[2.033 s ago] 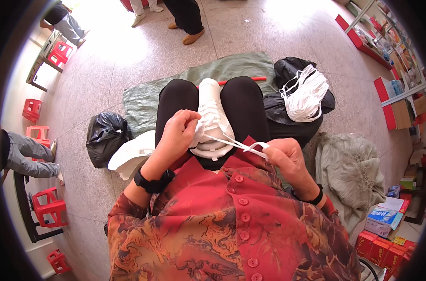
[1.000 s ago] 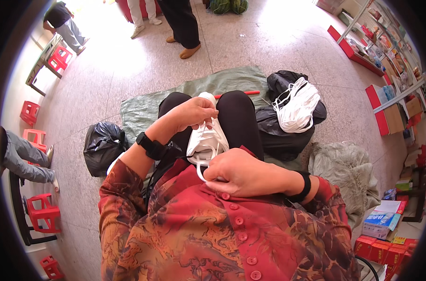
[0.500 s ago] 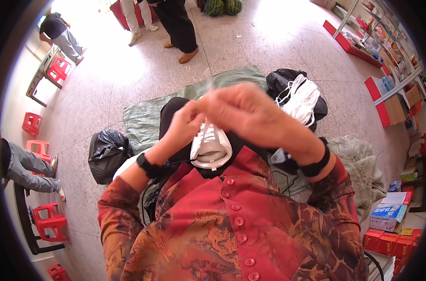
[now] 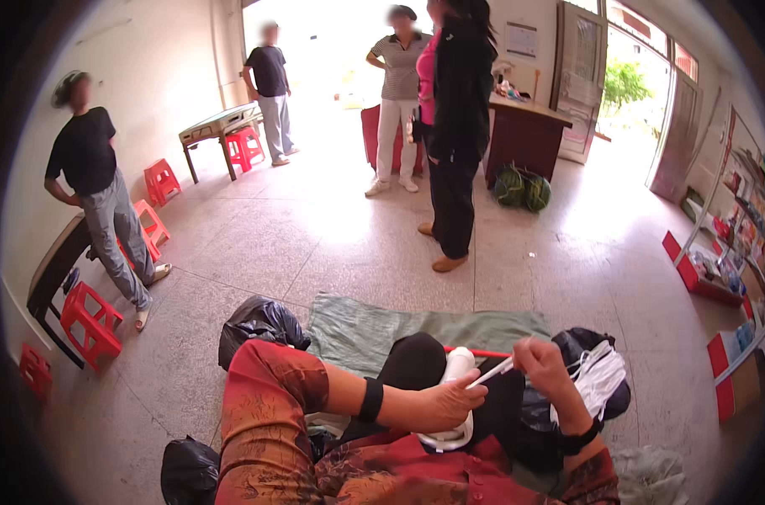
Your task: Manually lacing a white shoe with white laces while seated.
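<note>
Here, the left hand (image 4: 445,406) presses the soft white shoe upper (image 4: 455,370) on the lap; at two o'clock, the right hand (image 4: 544,364) pinches its limp strap (image 4: 492,374) — light, floppy stuff.

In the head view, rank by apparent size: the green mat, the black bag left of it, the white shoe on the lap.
1. green mat
2. black bag
3. white shoe: partly hidden by the left hand, and nearer the camera, so its rank below the bag is unsure.
</note>
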Tool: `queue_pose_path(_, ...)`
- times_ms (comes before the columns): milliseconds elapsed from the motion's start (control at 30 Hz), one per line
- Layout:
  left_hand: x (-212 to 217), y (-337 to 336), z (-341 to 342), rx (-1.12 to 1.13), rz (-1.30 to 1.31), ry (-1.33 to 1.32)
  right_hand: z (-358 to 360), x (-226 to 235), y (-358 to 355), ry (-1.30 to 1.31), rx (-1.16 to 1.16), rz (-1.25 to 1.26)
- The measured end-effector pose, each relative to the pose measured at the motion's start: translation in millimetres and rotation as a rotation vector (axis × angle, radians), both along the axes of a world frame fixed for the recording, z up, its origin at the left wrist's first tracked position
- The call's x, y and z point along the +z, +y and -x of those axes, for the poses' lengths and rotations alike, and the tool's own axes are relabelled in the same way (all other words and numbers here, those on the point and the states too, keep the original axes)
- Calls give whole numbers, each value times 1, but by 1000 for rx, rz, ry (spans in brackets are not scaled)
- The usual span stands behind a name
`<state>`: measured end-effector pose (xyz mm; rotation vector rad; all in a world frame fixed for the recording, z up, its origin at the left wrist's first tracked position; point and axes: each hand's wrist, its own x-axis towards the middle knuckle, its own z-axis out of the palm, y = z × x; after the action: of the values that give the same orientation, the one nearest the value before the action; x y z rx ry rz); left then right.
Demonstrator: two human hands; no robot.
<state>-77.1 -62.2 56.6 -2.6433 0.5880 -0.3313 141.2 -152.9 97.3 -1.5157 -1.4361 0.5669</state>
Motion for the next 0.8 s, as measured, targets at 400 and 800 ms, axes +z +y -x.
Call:
queue_pose_path(400, -84, 33, -1, 413, 1835, 466, 80, -78, -45, 238, 378, 410)
queue_pose_path(800, -80, 47, 2, 194, 1440, 414, 55, -113, -27, 1380, 127, 262)
